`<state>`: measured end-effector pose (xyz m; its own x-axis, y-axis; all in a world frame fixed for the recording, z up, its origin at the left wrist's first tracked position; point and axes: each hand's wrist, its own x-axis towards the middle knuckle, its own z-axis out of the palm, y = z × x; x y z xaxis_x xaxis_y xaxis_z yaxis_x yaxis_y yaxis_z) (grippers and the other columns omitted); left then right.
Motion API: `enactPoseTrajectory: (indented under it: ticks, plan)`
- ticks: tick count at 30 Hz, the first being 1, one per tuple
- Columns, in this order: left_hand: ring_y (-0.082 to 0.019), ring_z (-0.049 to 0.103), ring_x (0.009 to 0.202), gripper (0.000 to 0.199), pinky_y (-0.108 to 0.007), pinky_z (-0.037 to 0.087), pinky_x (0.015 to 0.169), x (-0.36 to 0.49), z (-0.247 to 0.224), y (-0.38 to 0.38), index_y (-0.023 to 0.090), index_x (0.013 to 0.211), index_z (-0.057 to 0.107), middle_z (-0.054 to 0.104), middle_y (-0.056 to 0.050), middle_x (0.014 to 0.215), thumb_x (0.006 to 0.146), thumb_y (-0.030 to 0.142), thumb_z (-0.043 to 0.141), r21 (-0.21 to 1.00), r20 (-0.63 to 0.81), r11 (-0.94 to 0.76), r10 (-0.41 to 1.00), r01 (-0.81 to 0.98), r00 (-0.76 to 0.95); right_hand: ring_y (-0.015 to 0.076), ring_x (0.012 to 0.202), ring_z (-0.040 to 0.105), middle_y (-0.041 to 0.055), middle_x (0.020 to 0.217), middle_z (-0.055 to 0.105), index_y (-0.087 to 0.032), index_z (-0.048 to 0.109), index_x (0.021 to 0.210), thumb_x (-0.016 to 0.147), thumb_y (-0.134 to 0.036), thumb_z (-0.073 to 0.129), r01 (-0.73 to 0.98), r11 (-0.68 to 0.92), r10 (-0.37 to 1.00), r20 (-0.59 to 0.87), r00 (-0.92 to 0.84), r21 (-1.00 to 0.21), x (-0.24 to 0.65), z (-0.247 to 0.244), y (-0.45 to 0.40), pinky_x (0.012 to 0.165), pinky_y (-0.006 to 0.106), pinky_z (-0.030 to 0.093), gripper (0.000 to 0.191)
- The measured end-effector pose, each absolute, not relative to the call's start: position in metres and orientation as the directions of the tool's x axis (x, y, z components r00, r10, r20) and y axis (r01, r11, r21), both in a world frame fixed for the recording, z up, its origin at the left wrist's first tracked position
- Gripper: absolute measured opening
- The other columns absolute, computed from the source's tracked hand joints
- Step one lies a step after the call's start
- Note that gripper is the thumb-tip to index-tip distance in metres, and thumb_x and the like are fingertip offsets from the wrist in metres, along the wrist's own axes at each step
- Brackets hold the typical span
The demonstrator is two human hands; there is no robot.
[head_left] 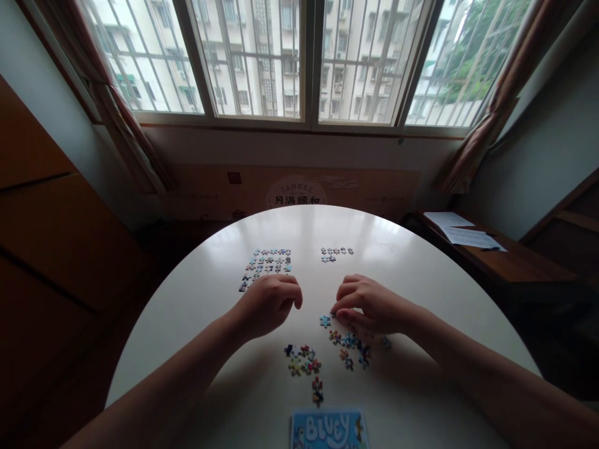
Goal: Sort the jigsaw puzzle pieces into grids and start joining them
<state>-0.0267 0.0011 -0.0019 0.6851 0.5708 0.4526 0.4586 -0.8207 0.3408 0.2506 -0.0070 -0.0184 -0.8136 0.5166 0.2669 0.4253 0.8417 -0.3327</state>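
Note:
My left hand [269, 304] hovers over the white table with its fingers curled down. Whatever may be between those fingers is hidden. It partly covers the near rows of a grid of jigsaw pieces [269, 260]. My right hand [372, 304] reaches low, its thumb and forefinger closed on a small jigsaw piece, of which only a dark edge shows at the fingertips. Just beside them lies a light blue jigsaw piece [325, 320]. Loose jigsaw pieces [350, 340] spread below and partly under the right hand. Another cluster of colourful pieces [303, 360] lies nearer to me.
Short rows of jigsaw pieces [336, 251] lie farther back on the round white table [187, 324]. A blue box or card marked "Bluey" [330, 429] is at the near edge. Papers [472, 237] rest on a wooden side table [528, 262]. Barred windows stand behind.

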Motion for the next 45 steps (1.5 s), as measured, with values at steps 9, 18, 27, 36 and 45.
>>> enactPoseTrajectory:
  ticks: [9, 18, 27, 36, 45]
  plan:
    - [-0.013, 0.063, 0.068, 0.032, -0.024, 0.048, 0.066, -0.027, -0.002, 0.002, 0.018, 0.067, 0.066, 0.069, 0.000, 0.077, 0.082, 0.001, 0.043, 0.349, 0.453, -0.822, 0.569, 0.450, 0.686, 0.0258, 0.109, 0.061, 0.0053, 0.118, 0.071, -0.024, 0.075, 0.108, 0.107, -0.044, 0.029, 0.797, 0.576, 0.806, 0.285, -0.519, -0.179, 0.276, -0.043, 0.032, 0.093, 0.043, 0.041, 0.050]
    - [-0.013, 0.064, 0.067, 0.032, -0.024, 0.048, 0.066, -0.027, 0.000, 0.000, 0.018, 0.067, 0.066, 0.069, 0.000, 0.077, 0.080, 0.000, 0.043, 0.342, 0.471, -0.830, 0.558, 0.441, 0.683, 0.0279, 0.118, 0.057, 0.0068, 0.129, 0.065, -0.025, 0.073, 0.118, 0.106, -0.046, 0.024, 0.850, 0.493, 0.848, 0.318, -0.423, -0.185, 0.287, -0.059, 0.046, 0.101, 0.046, 0.043, 0.055]
    - [-0.013, 0.064, 0.066, 0.034, -0.025, 0.050, 0.064, -0.025, 0.001, -0.001, 0.018, 0.067, 0.068, 0.070, -0.001, 0.076, 0.081, 0.001, 0.043, 0.321, 0.474, -0.841, 0.541, 0.436, 0.695, 0.0336, 0.152, 0.017, 0.0084, 0.160, 0.031, -0.022, 0.062, 0.138, 0.106, -0.054, 0.018, 0.904, 0.360, 0.923, 0.229, -0.309, -0.231, 0.268, -0.068, 0.048, 0.119, 0.057, 0.023, 0.063]
    - [-0.013, 0.064, 0.066, 0.034, -0.025, 0.050, 0.064, -0.025, 0.001, -0.001, 0.018, 0.067, 0.068, 0.070, -0.001, 0.076, 0.081, 0.000, 0.043, 0.341, 0.461, -0.835, 0.549, 0.432, 0.698, 0.0335, 0.153, 0.010, 0.0098, 0.163, 0.023, -0.023, 0.055, 0.144, 0.105, -0.058, 0.017, 0.905, 0.330, 0.939, 0.193, -0.285, -0.269, 0.268, -0.071, 0.050, 0.120, 0.060, 0.016, 0.065]
    - [-0.013, 0.065, 0.066, 0.034, -0.025, 0.050, 0.065, -0.024, 0.000, -0.002, 0.018, 0.068, 0.068, 0.070, -0.001, 0.076, 0.081, 0.000, 0.043, 0.337, 0.451, -0.835, 0.548, 0.434, 0.704, 0.0341, 0.153, 0.011, 0.0100, 0.163, 0.022, -0.022, 0.052, 0.147, 0.105, -0.057, 0.019, 0.910, 0.320, 0.945, 0.162, -0.285, -0.264, 0.264, -0.069, 0.049, 0.120, 0.061, 0.016, 0.063]
